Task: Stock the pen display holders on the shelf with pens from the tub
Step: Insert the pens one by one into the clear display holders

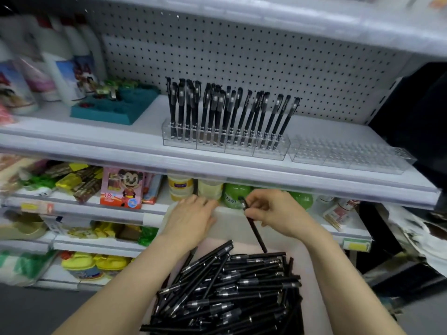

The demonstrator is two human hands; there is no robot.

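A translucent tub [232,226] sits below me, heaped with several black pens [229,291]. My left hand [191,218] rests on the tub's far rim, fingers curled over the edge. My right hand [273,213] pinches one black pen [254,228] near its cap, the pen hanging tip-down above the heap. On the white shelf [150,131] a clear pen display holder [225,143] stands with several black pens [229,110] upright in it. To its right lies a second clear holder [348,155] with nothing in its holes.
A teal tray [113,107] and white bottles [60,64] stand at the shelf's left. Pegboard backs the shelf. Lower shelves carry jars, green bottles [235,195], a pink toy box [122,188] and snacks. A dark object fills the right edge.
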